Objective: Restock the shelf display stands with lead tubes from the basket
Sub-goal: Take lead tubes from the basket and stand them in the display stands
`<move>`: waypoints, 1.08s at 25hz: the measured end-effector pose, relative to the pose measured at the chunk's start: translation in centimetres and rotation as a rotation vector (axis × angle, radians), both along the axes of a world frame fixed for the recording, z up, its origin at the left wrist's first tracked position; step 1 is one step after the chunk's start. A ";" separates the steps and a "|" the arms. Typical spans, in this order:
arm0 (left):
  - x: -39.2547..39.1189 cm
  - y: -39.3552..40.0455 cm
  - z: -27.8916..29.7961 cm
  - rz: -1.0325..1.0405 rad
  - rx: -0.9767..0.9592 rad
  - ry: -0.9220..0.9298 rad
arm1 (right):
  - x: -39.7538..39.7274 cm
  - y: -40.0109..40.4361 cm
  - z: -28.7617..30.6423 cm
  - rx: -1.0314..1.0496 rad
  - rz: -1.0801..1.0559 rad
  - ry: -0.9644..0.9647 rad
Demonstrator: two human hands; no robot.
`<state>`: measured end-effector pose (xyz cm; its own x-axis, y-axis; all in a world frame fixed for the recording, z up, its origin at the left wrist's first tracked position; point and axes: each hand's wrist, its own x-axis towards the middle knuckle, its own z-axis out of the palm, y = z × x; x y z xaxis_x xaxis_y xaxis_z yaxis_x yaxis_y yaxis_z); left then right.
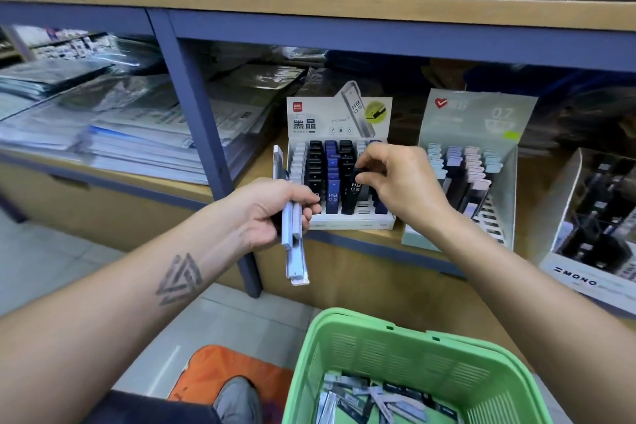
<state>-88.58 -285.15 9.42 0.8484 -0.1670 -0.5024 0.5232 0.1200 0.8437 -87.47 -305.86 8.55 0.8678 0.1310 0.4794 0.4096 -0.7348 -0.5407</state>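
Right hand [395, 179]: raised over the front rows of the white display stand [344, 222]; the grip is a pinch of thumb and fingertips closed on the top of a dark lead tube [354, 194] marked HB 0.5, which stands upright in the stand's right half.
Left hand [272, 213]: just left of the same stand, the grip curled round a bundle of pale lead tubes [292, 234] whose lower ends hang below the palm.
White display stand: on the shelf [361, 237], near its front edge; columns of white, black and blue tubes fill its slots, and its upright header card reads HB 0.5.
Grey-green display stand [475, 120]: just to the right of the white one, on the same shelf; holds pastel-capped tubes, and its header card reads 0.7.
MONO display box [585, 275]: at the far right, holding dark tubes.
Green basket [395, 344]: in the lower foreground below the shelf; loose lead tubes [371, 399] lie jumbled on its floor.
Stacked paper goods [120, 134]: in the shelf bay to the left, beyond the blue upright post [203, 134].
Floor: an orange mat [213, 368] with a grey shoe [237, 399] on it.
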 end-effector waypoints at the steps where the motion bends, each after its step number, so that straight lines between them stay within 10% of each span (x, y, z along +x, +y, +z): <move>1: 0.0 0.1 0.0 0.000 -0.004 -0.001 | 0.2 0.0 -0.1 -0.010 -0.006 -0.002; 11: -0.6 -0.9 0.7 -0.028 -0.110 -0.041 | 0.0 0.9 0.1 -0.420 -0.019 -0.090; 17: -1.4 -3.1 0.9 -0.134 -0.217 -0.032 | -4.2 -0.6 3.6 0.200 0.393 0.522; 27: -2.6 -7.6 0.7 -0.172 -0.214 -0.124 | -8.0 -3.0 3.0 0.125 0.231 0.367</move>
<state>-91.20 -292.78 10.13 0.8510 -0.4049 -0.3346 0.4459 0.2201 0.8676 -95.45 -308.83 11.54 0.9380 0.3024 0.1693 0.3197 -0.5666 -0.7594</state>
